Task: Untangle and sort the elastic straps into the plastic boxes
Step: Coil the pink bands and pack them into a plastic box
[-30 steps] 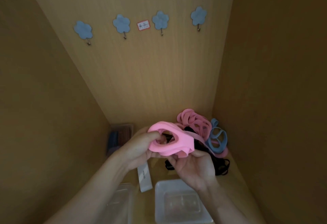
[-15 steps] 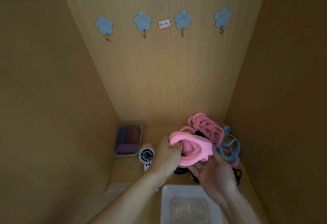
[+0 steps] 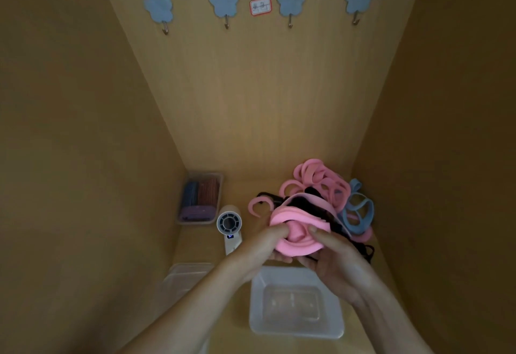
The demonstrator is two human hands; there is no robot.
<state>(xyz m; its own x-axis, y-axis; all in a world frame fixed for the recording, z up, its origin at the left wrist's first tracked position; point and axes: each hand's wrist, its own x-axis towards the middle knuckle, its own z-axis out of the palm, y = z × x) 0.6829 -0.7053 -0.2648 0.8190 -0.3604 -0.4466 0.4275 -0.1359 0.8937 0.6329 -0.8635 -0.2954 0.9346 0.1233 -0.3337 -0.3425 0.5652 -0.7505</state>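
Both hands hold a folded pink elastic strap [image 3: 298,230] just above the shelf. My left hand [image 3: 262,244] grips its left side, thumb pressed into the fold. My right hand [image 3: 335,258] cups it from below and the right, thumb on top. Behind it lies a tangled pile of pink straps [image 3: 321,180], black straps [image 3: 307,205] and blue straps [image 3: 358,211]. An empty clear plastic box [image 3: 296,328] stands directly below my hands. A second clear box [image 3: 181,278] sits to the left, partly behind my left forearm.
A clear box with rolled blue, brown and purple straps [image 3: 199,200] stands at the back left. A small white handheld fan [image 3: 229,226] lies beside it. Wooden walls close in on three sides; several blue flower hooks [image 3: 223,1] hang on the back wall.
The strap has been folded tighter between my hands, and both hands have come lower toward the empty box. The camera view has shifted, bringing the fan and left boxes into sight.
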